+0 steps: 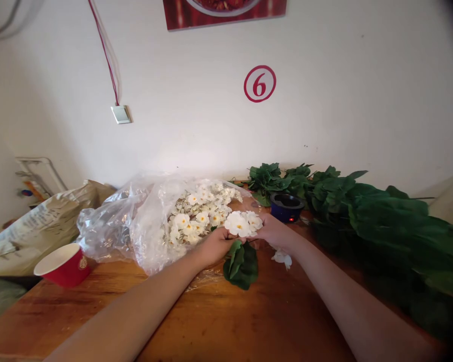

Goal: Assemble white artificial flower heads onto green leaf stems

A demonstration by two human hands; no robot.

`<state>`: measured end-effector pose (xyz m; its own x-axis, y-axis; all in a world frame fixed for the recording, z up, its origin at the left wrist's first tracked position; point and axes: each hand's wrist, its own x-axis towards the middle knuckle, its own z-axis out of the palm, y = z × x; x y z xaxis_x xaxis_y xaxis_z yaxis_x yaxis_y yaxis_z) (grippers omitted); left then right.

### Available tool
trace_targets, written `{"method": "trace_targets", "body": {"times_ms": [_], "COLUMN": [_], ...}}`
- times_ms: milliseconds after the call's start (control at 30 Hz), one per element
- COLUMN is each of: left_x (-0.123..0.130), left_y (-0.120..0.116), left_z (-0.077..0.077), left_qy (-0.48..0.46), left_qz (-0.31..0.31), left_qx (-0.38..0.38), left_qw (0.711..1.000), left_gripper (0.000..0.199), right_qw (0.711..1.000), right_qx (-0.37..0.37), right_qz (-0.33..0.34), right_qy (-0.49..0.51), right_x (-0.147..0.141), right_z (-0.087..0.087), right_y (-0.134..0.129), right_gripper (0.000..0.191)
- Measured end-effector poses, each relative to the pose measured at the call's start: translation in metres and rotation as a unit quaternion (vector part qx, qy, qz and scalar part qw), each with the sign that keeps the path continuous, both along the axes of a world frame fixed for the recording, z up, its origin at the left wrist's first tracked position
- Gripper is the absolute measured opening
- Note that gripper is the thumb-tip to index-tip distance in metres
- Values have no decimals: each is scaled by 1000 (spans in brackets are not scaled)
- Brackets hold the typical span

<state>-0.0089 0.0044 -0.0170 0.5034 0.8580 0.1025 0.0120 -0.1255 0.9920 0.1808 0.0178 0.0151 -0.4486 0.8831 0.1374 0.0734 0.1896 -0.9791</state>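
Note:
A sprig of white artificial flowers with yellow centres is held between my two hands over the table. My left hand is closed at the base of the blooms, its thumb towards them. Dark green leaves hang just below that hand. My right hand is closed at the right side of the same flowers, its fingertips mostly hidden behind the petals. Below the right wrist, another white bloom shows. Close behind my left hand, many white flowers lie in an opened clear plastic bag.
A small dark blue pot with a red light stands beyond my right hand. Green leaf stems are heaped along the right. At left are a red paper cup and a printed sack. The wooden table meets a white wall.

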Motion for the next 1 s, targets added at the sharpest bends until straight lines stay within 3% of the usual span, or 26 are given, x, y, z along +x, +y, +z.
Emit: {"method": "trace_targets", "body": {"times_ms": [133,367,467,567,667,867,1000], "left_x": [0,-1,-1,-2,-2,-1,-2], "left_y": [-1,3,4,2,1,0,1], "left_z": [-2,-7,-7,-5,-2,1,-1], "left_qy": [13,13,36,67,92,114,128], "left_qz": [12,12,-3,26,46,51,51], "left_qx": [42,54,90,192,256,273,251], "left_qw": [999,998,995,979,961,954,958], "left_gripper": [35,38,35,29,33,41,36], "right_qw": [1000,996,992,984,982,977,946], "right_qx": [6,-16,52,148,173,208,309], "right_qz": [14,33,51,38,10,-48,-53], "right_qy": [-20,-87,-107,-92,-71,-13,-83], "right_x": [3,4,1,-3,-10,-18,-11], "right_z": [-8,-6,-8,-16,-24,-15,-1], "right_y": [7,6,6,8,8,-9,-15], "right_gripper": [30,41,42,59,67,88,78]}}
